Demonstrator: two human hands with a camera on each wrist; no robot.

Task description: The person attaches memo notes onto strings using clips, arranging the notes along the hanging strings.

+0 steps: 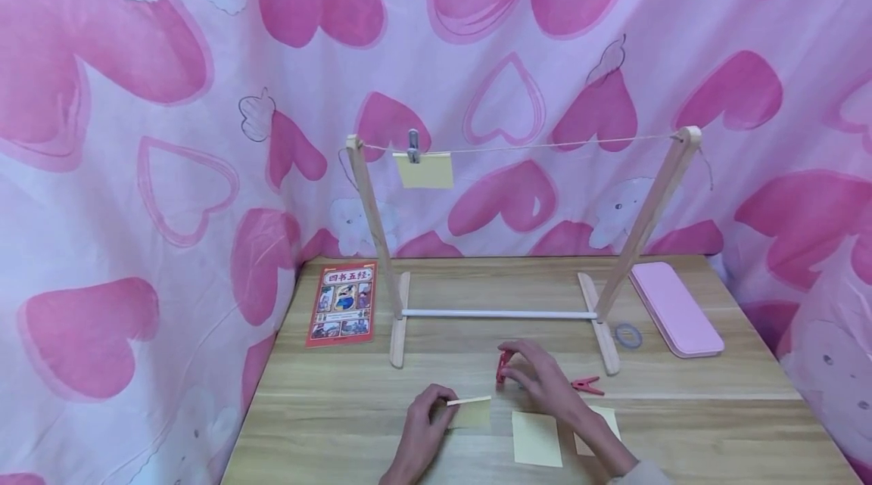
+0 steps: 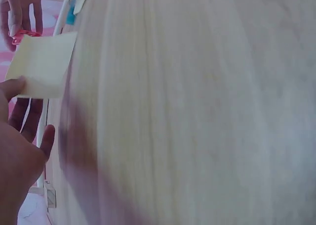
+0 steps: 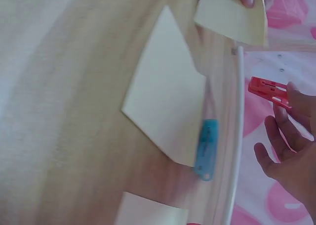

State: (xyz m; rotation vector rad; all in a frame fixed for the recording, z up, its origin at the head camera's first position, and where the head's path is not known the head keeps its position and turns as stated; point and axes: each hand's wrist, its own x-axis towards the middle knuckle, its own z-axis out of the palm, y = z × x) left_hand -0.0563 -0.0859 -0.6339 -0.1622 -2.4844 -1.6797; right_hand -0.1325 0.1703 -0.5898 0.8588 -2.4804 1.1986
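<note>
My left hand (image 1: 424,424) pinches a pale yellow sheet of paper (image 1: 471,413) by its left edge, above the table. In the left wrist view the thumb lies on the near face of this paper (image 2: 44,67). To its right, my right hand (image 1: 541,379) pinches a red clothespin (image 1: 502,368) upright between thumb and fingertips. The right wrist view shows that clothespin (image 3: 269,90) apart from the paper. Two more yellow sheets lie on the table, one in the middle (image 1: 537,439) and one partly behind the right forearm (image 1: 596,432). A blue clothespin (image 3: 206,150) touches the middle sheet's edge.
A wooden stand (image 1: 371,220) carries a string, where a grey clip (image 1: 412,146) holds a yellow sheet (image 1: 425,172). Another red clothespin (image 1: 587,385) lies right of my hand. A red booklet (image 1: 342,305), a pink case (image 1: 677,309) and a grey ring (image 1: 628,335) lie further back.
</note>
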